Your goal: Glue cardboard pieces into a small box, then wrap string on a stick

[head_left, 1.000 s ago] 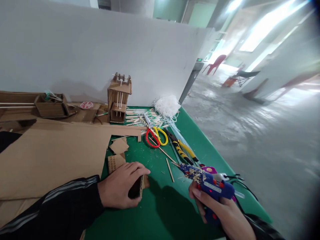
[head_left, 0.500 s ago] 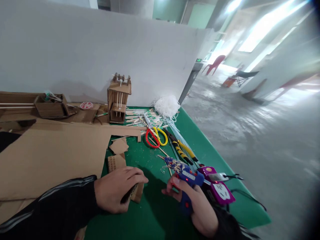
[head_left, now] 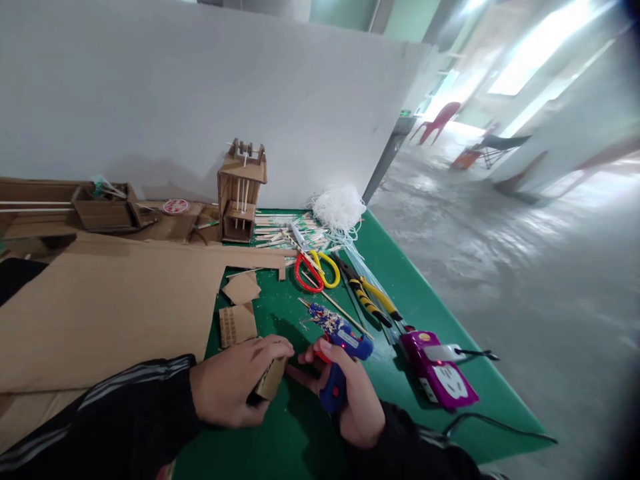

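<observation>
My left hand [head_left: 240,380] is closed around a small folded piece of cardboard [head_left: 273,379] near the front of the green table. In my right hand [head_left: 350,393] is a blue hot glue gun [head_left: 345,340], its nozzle aimed up and to the left and its red light on. Dried glue and crumbs cover the front of the gun. Fingers of my right hand come close to the held cardboard; whether they touch it I cannot tell. Just beyond my left hand lie a printed cardboard piece [head_left: 238,325] and a smaller cardboard offcut [head_left: 241,288].
Scissors [head_left: 310,272], pliers [head_left: 367,293] and a purple power strip [head_left: 440,370] lie to the right. A cardboard model [head_left: 243,193] stands by the wall, beside scattered sticks [head_left: 280,227] and white string [head_left: 340,208]. A large cardboard sheet [head_left: 125,307] covers the left.
My right hand has moved left with the glue gun, closer to my left hand. The held cardboard has tilted more upright. The view has shifted slightly.
</observation>
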Available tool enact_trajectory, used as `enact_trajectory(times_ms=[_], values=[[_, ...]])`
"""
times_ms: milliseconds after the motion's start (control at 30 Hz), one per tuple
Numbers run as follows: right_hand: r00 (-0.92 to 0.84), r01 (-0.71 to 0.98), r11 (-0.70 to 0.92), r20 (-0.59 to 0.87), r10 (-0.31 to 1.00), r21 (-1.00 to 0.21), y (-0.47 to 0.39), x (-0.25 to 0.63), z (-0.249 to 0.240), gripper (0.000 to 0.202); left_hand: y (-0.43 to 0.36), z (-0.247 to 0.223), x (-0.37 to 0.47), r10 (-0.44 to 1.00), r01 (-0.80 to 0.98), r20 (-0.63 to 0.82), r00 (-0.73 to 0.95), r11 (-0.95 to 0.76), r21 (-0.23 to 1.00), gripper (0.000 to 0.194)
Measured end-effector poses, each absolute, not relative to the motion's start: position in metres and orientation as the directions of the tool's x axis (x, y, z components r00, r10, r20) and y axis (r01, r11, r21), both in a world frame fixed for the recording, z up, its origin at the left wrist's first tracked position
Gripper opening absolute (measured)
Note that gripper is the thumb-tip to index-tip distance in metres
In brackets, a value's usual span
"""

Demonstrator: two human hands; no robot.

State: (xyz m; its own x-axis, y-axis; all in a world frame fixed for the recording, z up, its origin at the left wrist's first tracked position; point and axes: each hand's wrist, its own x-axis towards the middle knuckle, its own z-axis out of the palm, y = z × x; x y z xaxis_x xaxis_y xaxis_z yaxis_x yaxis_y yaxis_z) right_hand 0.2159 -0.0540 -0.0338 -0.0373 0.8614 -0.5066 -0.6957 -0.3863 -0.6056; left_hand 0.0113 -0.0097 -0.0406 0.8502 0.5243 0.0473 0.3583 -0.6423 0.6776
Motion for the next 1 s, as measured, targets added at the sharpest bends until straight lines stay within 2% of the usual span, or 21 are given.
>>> enact_trajectory(times_ms=[133, 267, 433, 533, 633, 767, 1000], values=[[-0.038, -0.675, -0.378, -0.482, 0.876, -0.634, -0.052, 0.216, -0.038, 0.022, -0.007, -0.041, 0.009, 0.543, 0.379, 0.025, 0.839, -0.618, 0.689, 0.077], [-0.002, -0.558, -0.363, -0.436, 0.900, -0.746, -0.054, 0.219, -0.042, 0.028, -0.007, -0.043, 0.009, 0.548, 0.383, 0.034, 0.836, -0.627, 0.678, 0.077], [0.042, -0.192, -0.278, -0.291, 0.956, -0.941, -0.064, 0.240, -0.038, 0.035, -0.008, -0.046, 0.009, 0.557, 0.389, 0.054, 0.829, -0.643, 0.660, 0.077], [-0.006, 0.012, -0.338, -0.338, 0.941, -0.941, -0.072, 0.257, -0.034, 0.042, -0.008, -0.047, 0.008, 0.562, 0.396, 0.039, 0.826, -0.630, 0.668, 0.079], [-0.021, 0.122, -0.401, -0.406, 0.914, -0.908, -0.081, 0.268, -0.037, 0.047, -0.008, -0.046, 0.007, 0.557, 0.395, 0.025, 0.830, -0.620, 0.678, 0.079], [0.012, 0.163, -0.438, -0.442, 0.897, -0.884, -0.087, 0.271, -0.046, 0.052, -0.006, -0.044, 0.008, 0.534, 0.381, 0.034, 0.845, -0.645, 0.662, 0.076], [0.030, 0.062, -0.408, -0.407, 0.913, -0.911, -0.084, 0.270, -0.046, 0.047, -0.004, -0.047, 0.006, 0.537, 0.384, 0.033, 0.843, -0.643, 0.663, 0.074]])
